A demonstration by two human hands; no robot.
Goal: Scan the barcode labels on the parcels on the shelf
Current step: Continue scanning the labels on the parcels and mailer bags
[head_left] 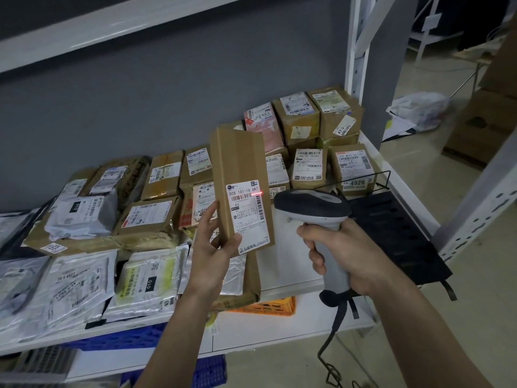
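Box, brown, white-labelled, upright in left grip; right grip clasps scanner.

left hand holds tall brown parcel upright, label facing near; right hand grips scanner | red line on barcode | more parcels across shelf behind

Rough count: one cardboard parcel lifted in left hand, one barcode scanner in right hand. Behind hands, roughly fifteen brown boxes on shelf. Left of left hand, around five poly mailers. Below: one orange crate, two blue crates.
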